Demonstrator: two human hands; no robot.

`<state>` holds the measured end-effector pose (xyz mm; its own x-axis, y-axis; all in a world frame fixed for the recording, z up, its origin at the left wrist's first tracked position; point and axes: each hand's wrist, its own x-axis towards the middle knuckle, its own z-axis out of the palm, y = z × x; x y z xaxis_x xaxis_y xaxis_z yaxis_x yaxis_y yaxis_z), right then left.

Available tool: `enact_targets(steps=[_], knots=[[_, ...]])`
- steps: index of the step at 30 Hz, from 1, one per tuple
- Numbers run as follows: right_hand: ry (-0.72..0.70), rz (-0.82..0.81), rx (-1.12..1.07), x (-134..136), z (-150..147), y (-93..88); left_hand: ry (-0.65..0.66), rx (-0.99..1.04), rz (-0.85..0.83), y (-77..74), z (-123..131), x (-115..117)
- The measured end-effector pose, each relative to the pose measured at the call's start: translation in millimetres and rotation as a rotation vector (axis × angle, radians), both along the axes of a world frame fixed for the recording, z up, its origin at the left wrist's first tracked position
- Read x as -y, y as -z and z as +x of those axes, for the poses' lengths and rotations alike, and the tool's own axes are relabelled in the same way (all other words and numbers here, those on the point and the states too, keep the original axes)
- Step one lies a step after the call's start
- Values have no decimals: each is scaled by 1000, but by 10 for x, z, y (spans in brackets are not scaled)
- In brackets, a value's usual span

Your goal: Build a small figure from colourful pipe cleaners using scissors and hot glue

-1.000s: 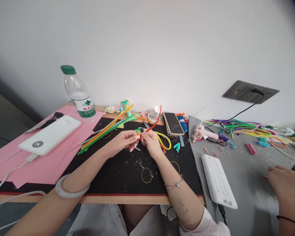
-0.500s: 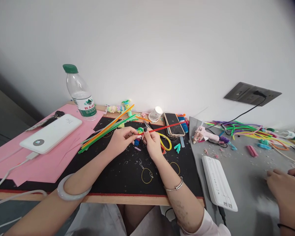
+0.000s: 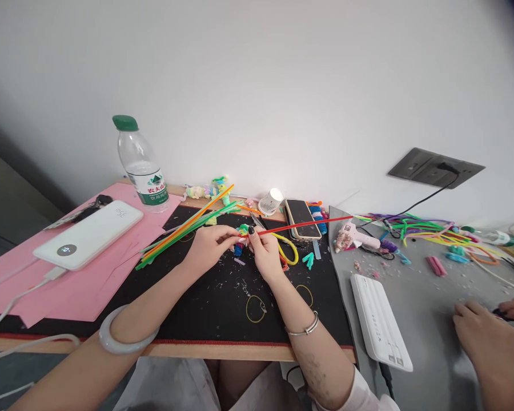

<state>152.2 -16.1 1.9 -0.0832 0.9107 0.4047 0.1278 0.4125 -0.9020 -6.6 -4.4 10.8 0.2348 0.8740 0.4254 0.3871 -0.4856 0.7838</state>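
A long red pipe cleaner runs from between my hands out to the right, passing over a phone. My right hand pinches it between thumb and finger. My left hand is closed close beside, its fingertips meeting at the pipe cleaner's near end. Just behind my fingertips is a small green and blue fuzzy piece, partly hidden by them. A yellow pipe cleaner loop lies right of my right hand. Left of my hands rests a bundle of green and orange pipe cleaners.
At left, a water bottle and a white power bank stand on pink sheets. A paper cup is by the wall. On the right are a glue gun, another power bank and a co-worker's hands.
The red pipe cleaner reaches farther right now, past the phone, and more of it shows beyond my right hand. The co-worker's hand has shifted left slightly.
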Motion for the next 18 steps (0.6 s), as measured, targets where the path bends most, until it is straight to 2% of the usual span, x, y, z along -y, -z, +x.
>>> enact_targets(steps=[8, 18], knots=[[-32, -5, 26, -14, 17, 16, 68, -82, 194, -28, -48, -19], [-42, -29, 63, -15, 31, 5, 71, -93, 244, -40, -43, -7]])
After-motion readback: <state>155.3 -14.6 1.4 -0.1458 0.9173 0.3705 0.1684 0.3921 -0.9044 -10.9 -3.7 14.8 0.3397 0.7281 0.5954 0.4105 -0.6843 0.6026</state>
